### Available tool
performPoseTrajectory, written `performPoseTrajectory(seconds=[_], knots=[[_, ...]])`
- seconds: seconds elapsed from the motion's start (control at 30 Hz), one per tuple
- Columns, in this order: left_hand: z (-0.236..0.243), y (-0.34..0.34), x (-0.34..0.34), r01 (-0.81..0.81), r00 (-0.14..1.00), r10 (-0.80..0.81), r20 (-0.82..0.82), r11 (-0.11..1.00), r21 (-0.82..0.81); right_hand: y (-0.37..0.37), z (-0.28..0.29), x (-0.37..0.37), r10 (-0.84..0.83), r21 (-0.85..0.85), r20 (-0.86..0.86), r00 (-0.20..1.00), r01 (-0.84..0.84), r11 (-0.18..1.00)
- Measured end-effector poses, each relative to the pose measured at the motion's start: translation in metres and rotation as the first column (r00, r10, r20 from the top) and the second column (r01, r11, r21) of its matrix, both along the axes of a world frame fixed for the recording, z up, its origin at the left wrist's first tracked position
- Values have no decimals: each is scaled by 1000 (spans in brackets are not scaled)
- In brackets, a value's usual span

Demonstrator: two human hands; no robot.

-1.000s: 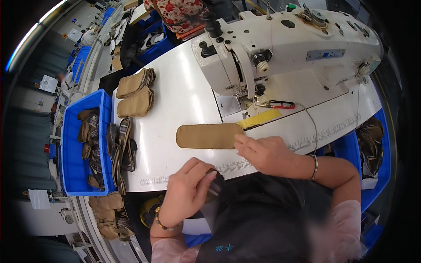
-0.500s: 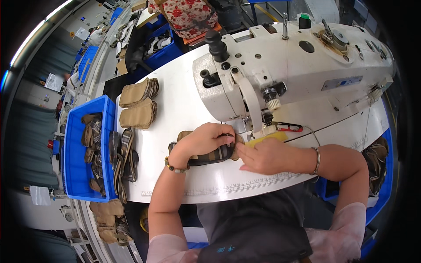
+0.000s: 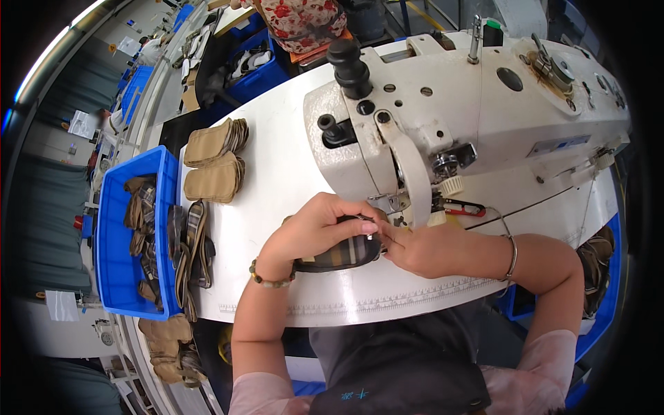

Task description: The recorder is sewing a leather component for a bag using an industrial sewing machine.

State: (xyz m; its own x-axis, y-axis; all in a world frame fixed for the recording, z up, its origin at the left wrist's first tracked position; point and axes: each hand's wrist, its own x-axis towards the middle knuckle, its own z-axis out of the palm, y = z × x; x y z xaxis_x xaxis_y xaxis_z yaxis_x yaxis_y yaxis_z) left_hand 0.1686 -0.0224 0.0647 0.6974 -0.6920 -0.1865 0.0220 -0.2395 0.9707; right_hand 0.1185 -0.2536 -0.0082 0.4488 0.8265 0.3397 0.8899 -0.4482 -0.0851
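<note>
A plaid fabric piece in brown and grey, with a dark edge, lies on the white table just in front of the sewing machine. Over its top, my left hand is closed, thumb and fingers pinching its right end. A small shiny bit shows by that thumb; its kind cannot be made out. My right hand meets the left there, with its fingertips closed on the same end of the piece. The needle area is partly hidden behind the machine's white lever and my hands.
Two stacks of tan fabric pieces lie at the table's left. Plaid strips hang beside a blue bin holding more pieces. Red-handled thread snips lie by the machine. Another blue bin stands at right; a person in floral clothing is beyond.
The plaid piece and both hands have shifted slightly to the right. My right hand has turned, its fingers now drawn in against the left thumb, and covers most of the yellow thing beneath the machine.
</note>
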Motion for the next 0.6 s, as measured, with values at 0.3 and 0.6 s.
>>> performPoseTrajectory(seconds=[0.3,0.6], knots=[[-38,-8,16,-94,995,88,47,981,168,-3,-23,21,140,-20,251,958,-140,990],[-38,-8,14,-103,988,81,134,980,168,6,-7,11,-16,102,488,873,-39,994]])
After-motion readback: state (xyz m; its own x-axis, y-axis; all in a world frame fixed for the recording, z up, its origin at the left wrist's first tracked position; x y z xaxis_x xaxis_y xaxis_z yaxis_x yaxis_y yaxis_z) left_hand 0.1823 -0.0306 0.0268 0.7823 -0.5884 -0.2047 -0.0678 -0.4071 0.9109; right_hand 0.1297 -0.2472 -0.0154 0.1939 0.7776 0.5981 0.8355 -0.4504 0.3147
